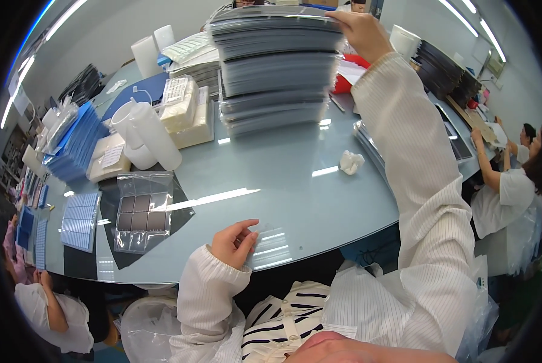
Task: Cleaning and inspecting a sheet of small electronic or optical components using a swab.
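Note:
A tall stack of dark flat sheets in clear plastic sleeves (pixel 277 75) rises at the far middle of the table. At its top right corner my right hand (pixel 365 33) is closed with the fingertips on the edge of the uppermost sleeve; the thumb is mostly hidden. My left hand (pixel 233 242) hovers at the near edge of the table, fingers loosely bent and apart, holding nothing. Left of it lies a clear plastic bag with dark square pieces (pixel 143 212), on a black sheet. A crumpled white tissue (pixel 351 162) sits right of the stack.
Clear and white plastic rolls (pixel 153 136) stand left of the stack, beside wrapped cream packs (pixel 179 104). Farther left are blue folders (pixel 74 145) and a blue-striped sheet (pixel 80 221). More black stacks (pixel 443 69) stand at the far right. Other people work on both sides.

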{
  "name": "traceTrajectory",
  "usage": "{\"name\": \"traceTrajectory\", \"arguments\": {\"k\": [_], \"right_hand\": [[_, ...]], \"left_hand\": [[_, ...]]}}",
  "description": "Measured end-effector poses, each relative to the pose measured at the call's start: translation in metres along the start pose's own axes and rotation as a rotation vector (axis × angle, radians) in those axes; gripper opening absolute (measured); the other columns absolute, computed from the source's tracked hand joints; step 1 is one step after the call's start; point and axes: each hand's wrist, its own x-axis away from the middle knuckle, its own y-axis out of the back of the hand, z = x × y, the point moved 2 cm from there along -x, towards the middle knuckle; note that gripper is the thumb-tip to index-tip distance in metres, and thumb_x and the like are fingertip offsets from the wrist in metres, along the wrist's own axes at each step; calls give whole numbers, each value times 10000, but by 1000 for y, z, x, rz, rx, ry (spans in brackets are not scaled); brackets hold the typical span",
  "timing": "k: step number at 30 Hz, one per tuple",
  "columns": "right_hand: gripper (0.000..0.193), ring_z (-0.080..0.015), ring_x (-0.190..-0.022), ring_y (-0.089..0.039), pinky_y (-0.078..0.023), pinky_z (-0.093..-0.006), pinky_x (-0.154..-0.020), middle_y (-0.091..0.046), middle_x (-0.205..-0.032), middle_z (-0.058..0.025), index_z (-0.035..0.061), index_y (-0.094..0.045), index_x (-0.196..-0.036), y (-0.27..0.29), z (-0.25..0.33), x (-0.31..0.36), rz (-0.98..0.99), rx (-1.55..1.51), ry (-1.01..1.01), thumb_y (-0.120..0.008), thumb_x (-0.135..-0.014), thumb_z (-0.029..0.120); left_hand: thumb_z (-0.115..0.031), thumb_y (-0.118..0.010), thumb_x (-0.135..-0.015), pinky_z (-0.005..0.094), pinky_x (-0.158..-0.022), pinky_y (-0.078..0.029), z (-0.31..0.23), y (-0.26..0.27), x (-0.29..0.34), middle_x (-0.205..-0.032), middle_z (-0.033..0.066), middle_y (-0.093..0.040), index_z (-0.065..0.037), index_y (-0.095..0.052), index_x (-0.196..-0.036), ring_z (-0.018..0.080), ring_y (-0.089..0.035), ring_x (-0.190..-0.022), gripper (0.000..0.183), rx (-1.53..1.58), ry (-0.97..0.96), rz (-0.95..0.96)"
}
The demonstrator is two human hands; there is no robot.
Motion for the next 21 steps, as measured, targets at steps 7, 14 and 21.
{"name": "traceTrajectory", "arguments": {"k": [7,14,21], "right_hand": [[134,-284,-697,-650,-495,-339,-625,-660,-751,-133,31,-697,-827,43,24,-3,-295,-309,-36,-622,-759,120],[115,-281,-706,-653,-490,-345,-624,-673,-776,-130,61,-712,-817,20,32,-19,-569,-553,185,-623,-769,115],[123,-272,-723,-663,-489,-328,-620,-672,-804,-148,63,-716,-849,22,0,-51,50,-535,-131,-631,-770,103]], "left_hand": [[-81,-597,-874,229,-579,-475,-2,1,0,-736,54,-621,-19,-613,-1117,101,-573,-614,252,-80,-31,25],[-88,-593,-877,229,-586,-477,-2,3,-2,-743,61,-618,-17,-613,-1116,107,-581,-628,250,-102,-28,29],[-62,-594,-866,207,-565,-439,-4,0,0,-688,20,-596,-26,-636,-1088,80,-540,-594,229,-71,-28,7]]}}
